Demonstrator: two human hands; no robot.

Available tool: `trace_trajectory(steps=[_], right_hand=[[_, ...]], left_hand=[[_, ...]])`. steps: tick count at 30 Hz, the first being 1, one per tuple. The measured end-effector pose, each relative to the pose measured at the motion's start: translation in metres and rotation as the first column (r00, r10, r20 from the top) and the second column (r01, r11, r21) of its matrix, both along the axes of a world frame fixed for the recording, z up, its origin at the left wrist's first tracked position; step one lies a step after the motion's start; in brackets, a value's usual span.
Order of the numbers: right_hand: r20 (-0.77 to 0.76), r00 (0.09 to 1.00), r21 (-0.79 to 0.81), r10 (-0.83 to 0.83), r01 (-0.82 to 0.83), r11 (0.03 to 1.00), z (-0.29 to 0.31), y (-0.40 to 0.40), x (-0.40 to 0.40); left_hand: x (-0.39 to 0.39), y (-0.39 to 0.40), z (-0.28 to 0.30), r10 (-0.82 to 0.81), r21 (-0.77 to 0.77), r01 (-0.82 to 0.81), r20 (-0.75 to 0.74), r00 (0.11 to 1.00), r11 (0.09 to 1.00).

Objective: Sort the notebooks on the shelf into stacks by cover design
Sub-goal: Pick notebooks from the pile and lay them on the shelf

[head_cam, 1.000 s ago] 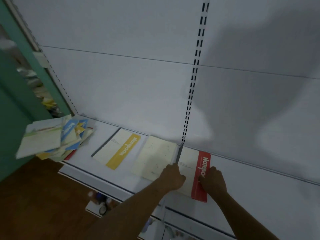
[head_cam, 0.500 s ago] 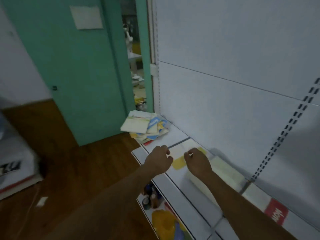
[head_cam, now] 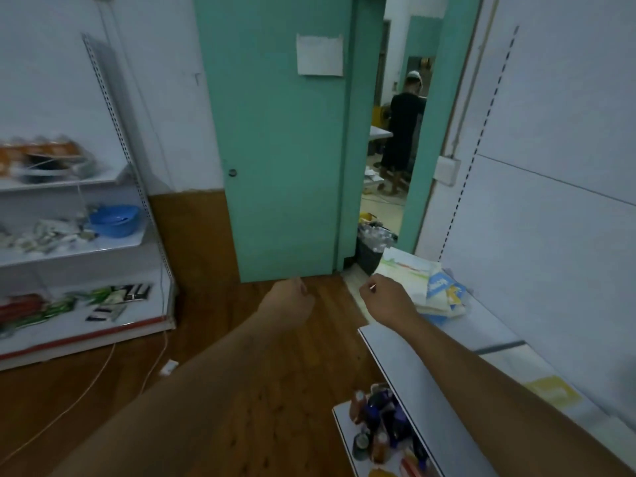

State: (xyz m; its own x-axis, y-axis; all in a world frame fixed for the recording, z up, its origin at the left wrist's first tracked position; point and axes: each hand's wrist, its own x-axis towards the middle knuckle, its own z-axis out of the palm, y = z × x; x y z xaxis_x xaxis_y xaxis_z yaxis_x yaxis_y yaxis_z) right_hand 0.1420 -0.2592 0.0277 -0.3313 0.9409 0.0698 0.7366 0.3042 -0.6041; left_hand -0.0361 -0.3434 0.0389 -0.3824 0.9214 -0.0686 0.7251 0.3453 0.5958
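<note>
both arms reach forward, hands held in the air. left hand [head_cam: 290,301] over the wooden floor [head_cam: 213,339], fingers curled in loosely, holding nothing. right hand [head_cam: 385,299] at the near left edge of the pile [head_cam: 421,284], fingers curled, holding nothing; whether it touches the pile cannot be told. the pile is an untidy heap of notebooks at the far left end of the shelf [head_cam: 406,366], just right of and beyond the right hand, well apart from the left hand; a pale cover lies on top, its long axis running left-near to right-far, blue and yellow covers fanning out to the right. further right and nearer, a yellow notebook [head_cam: 552,390] lies flat on the shelf beyond the right forearm, its orientation unclear. bottles [head_cam: 382,425] on the lower shelf. green door [head_cam: 282,166] far centre.
</note>
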Motion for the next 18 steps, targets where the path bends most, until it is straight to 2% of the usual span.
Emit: trace_trajectory(steps=[11, 18], right_hand=[[0.06, 0.998, 0.008, -0.007, 0.007, 1.0, -0.027, 0.086, -0.052], [0.034, 0.987, 0.008, -0.154, 0.154, 0.988, -0.044, 0.169, -0.031]], left_hand=[[-0.041, 0.073, -0.034, -0.023, -0.076, 0.033, 0.137, 0.99, 0.997], [-0.027, 0.17, -0.039, -0.111, -0.119, 0.13, 0.152, 0.982, 0.984]])
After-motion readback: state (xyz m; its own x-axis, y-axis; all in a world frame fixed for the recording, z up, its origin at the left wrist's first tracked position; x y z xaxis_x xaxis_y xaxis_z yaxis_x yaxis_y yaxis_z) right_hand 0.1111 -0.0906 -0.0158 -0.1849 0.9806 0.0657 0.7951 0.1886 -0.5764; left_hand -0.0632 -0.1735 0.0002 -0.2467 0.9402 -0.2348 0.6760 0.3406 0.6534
